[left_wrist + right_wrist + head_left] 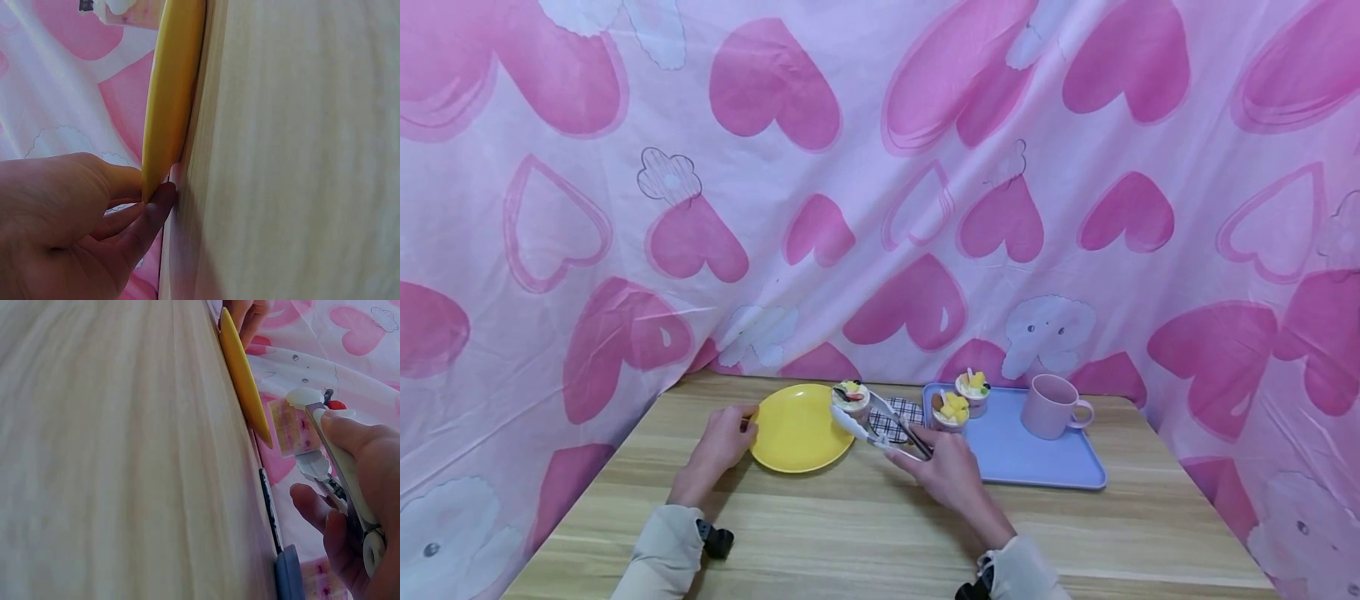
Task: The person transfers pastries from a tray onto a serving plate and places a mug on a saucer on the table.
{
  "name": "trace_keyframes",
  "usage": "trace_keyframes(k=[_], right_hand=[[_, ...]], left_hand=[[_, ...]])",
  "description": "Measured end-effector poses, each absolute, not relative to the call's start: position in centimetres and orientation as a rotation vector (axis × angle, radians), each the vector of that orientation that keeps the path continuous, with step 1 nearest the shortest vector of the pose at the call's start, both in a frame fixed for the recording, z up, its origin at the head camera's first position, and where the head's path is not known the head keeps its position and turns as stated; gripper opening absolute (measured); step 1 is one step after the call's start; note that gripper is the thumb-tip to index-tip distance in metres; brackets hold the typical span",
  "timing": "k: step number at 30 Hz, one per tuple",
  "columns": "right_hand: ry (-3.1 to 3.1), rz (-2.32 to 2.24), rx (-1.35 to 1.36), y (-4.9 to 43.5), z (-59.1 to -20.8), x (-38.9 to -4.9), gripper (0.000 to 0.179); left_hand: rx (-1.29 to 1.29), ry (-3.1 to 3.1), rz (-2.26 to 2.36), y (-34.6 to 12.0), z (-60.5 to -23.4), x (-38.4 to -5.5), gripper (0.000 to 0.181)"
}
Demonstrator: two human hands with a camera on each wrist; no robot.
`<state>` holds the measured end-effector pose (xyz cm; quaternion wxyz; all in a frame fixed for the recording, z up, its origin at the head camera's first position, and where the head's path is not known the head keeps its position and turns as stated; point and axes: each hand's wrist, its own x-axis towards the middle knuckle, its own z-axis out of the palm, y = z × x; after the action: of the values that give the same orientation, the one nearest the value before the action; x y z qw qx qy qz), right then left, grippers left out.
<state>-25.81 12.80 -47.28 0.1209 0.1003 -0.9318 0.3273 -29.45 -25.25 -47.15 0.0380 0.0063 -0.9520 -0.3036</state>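
My left hand [718,443] pinches the left rim of a round yellow plate [797,437], thumb and fingers on either side of it in the left wrist view. My right hand [951,473] grips a pair of tongs [344,459] with pale scalloped tips. Between those tips is a small clear dessert cup [852,400] with pink-and-yellow layers, white cream and fruit on top. Seen from the right wrist, this cup [292,428] is raised off the table, beside the plate's right edge; the head view shows it overlapping that edge.
To the right lies a blue tray [1037,467] bearing a pink mug [1047,408] and two more dessert cups, a front one [951,408] and a back one [973,388]. A black-and-white checked mat [910,410] sits between plate and tray. A heart-print curtain [910,300] hangs behind the table.
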Motion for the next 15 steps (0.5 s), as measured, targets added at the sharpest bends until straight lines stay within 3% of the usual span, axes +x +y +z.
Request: trace_keyframes(k=[15], right_hand=[[-2.72, 0.886, 0.369, 10.7, -47.8, -26.9, 0.08]], left_hand=[[-0.03, -2.893, -0.925, -25.4, -47.4, -29.5, 0.046]])
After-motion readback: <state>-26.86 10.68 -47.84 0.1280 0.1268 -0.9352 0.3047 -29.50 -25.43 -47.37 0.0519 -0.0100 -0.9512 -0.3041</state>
